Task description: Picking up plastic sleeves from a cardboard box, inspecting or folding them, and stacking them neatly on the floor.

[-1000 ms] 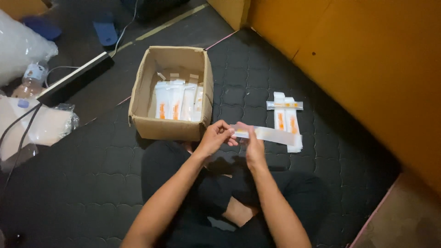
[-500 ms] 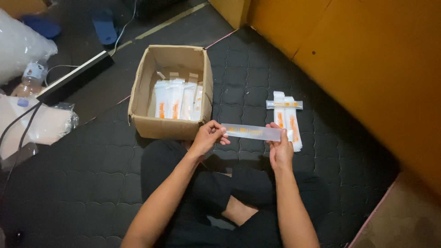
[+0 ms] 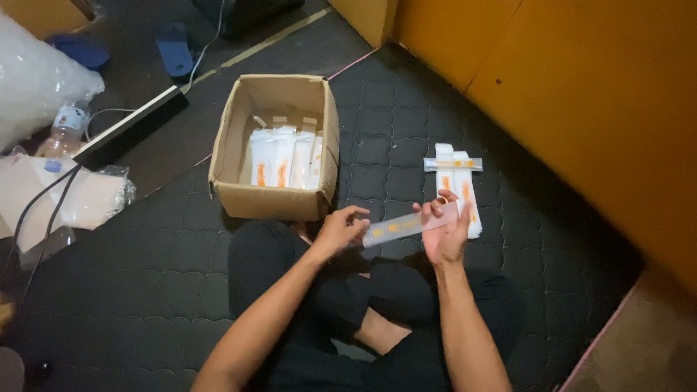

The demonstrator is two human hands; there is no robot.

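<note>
Clear packet (image 3: 406, 226) spans left hand (image 3: 340, 231) and right hand (image 3: 444, 234).

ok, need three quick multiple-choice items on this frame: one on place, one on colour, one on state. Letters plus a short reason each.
1. Where do the stacked white packets lie?
A. Inside the cardboard box
B. On the dark mat, right of the cardboard box
C. On the person's lap

2. What colour are the markings on the packets in the cardboard box?
A. Orange
B. Green
C. Blue

3. How is the long clear packet held?
A. Lying on the mat, untouched
B. Gripped by the left hand alone
C. Between both hands, above the lap

Key:
1 B: the stack rests on the quilted mat, apart from the box.
2 A: orange marks show on the white packets standing in the box.
3 C: the left hand pinches one end and the right hand supports the other, off the floor.
</note>
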